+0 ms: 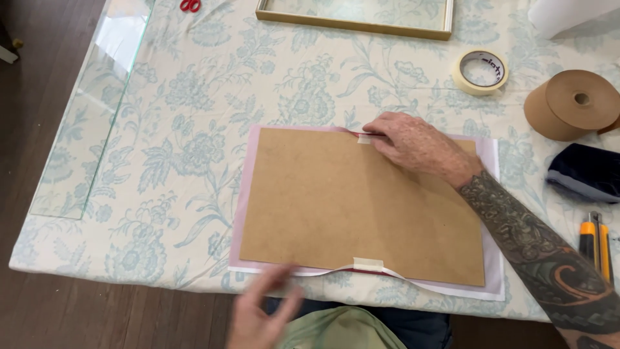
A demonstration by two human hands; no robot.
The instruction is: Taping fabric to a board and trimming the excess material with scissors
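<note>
Your right hand (pixel 413 143) lies flat on the far edge of the board (pixel 361 203), fingertips (pixel 373 132) pressing a tape strip (pixel 364 139) there — pressed down, not closed around anything. The board sits on a pale sheet (pixel 496 258) directly under that hand. Straight across from your fingertips, on the near edge, is a second tape strip (pixel 368 264). Your left hand (pixel 261 313) hovers just off that near edge, fingers spread, blurred, holding nothing. Beyond your right hand: a tape roll (pixel 480 72), a brown paper roll (pixel 573 103). Outboard of your right forearm — a knife (pixel 595 242).
</note>
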